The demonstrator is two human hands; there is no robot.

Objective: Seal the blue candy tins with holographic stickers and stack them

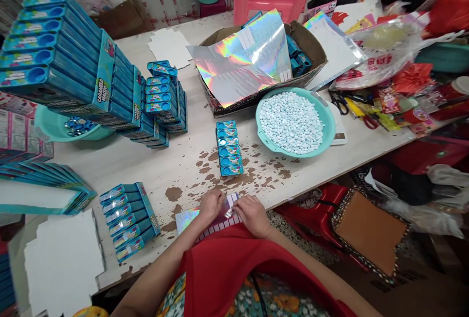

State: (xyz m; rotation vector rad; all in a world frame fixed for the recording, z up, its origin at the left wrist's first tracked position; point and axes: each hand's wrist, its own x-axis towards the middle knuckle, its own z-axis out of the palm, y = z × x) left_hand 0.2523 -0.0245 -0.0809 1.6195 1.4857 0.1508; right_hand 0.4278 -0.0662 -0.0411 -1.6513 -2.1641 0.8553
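At the table's near edge lies a shiny holographic sticker sheet (186, 218) with rows of pale strips. My left hand (211, 205) is closed with its fingertips pinching the sheet. My right hand (252, 215) is closed too, its fingertips pinched on the strips at the right end, where a small silvery glint shows. Exactly what lies between the right fingertips is hard to make out. Just beyond my hands stands a row of small blue boxes (229, 151) with round recesses in their ends. A turquoise bowl (331, 131) of small white pellets (293, 121) sits to their right.
Stacked blue boxes (73, 58) rise at the left, beside another turquoise bowl (47, 129). A filled display tray (148, 209) stands left of my hands. Behind, a cardboard box (311, 46) carries a holographic sheet (252, 63). Scissors (339, 104) and bags lie right; a red chair (318, 214) stands below.
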